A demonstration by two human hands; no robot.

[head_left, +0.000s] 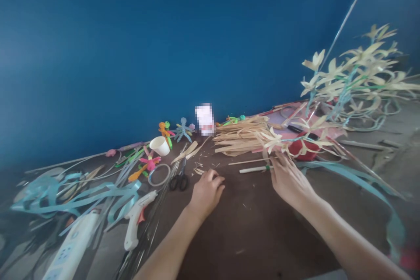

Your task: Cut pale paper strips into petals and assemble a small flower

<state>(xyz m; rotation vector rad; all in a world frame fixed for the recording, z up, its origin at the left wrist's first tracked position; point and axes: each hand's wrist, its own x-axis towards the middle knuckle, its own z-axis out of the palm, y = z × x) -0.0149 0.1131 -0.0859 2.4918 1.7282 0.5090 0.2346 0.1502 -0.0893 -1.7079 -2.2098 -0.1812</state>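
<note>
My left hand (206, 191) hovers low over the brown tabletop (249, 227), its fingers loosely bent and a little apart, with nothing visible in them. My right hand (290, 179) reaches forward with its fingers stretched out, the tips at a pale husk-like flower (273, 141). Whether the fingertips touch the petals, I cannot tell. A white stick (252, 169) with a green end lies just left of the right hand, and a thin wooden stick (246, 162) lies behind it. Beyond both hands is a pile of dry tan strips (239, 138). Black-handled scissors (179, 181) rest left of my left hand.
On the left are a white glue gun (134, 223), a power strip (74, 245), blue ribbon (88, 199), a tape roll (159, 175) and a paper cup (159, 145). Pale flowers (357, 74) rise at the right. A blue wall (183, 43) stands behind.
</note>
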